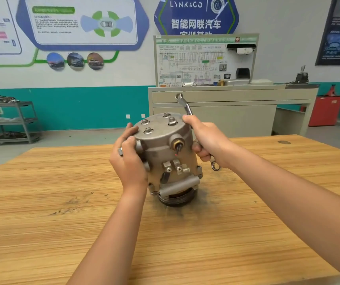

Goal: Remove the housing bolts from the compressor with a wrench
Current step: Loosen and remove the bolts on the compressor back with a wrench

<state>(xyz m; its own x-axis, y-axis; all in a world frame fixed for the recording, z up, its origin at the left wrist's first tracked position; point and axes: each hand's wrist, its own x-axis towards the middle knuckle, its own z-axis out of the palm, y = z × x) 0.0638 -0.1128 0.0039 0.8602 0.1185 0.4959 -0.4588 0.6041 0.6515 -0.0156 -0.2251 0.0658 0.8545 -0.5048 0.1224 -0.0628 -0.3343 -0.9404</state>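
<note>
The compressor [165,153] stands on its dark pulley end [175,199] near the middle of a wooden table [62,202], leaning a little to the person's left, with its flat round housing cover facing up and toward the camera. Four housing bolts [148,130] sit in that cover, all with their hex heads and washers seated in place. On the near side of the body are a brass-coloured port with a dark stub and, lower down, small clamps held by screws. The left hand [129,159] clasps the compressor's left flank, thumb up at the cover's rim and fingers curled against the body; a small hex-shaped metal piece [120,151] shows at its knuckles, but it is too small to tell what it is. The right hand [204,138] is closed round the shank of a combination wrench [185,108], whose open end points up and away, clear of the bolts, while the ring end sticks out below the fist; the thumb of this hand rests against the cover's right edge. Dark grime smudges the tabletop around the pulley. Beyond the table stands a grey workbench [226,95] carrying a wiring-diagram board [195,60], with a red cabinet [323,110] to its right and a metal trolley [10,120] by the teal-and-white wall at far left.
</note>
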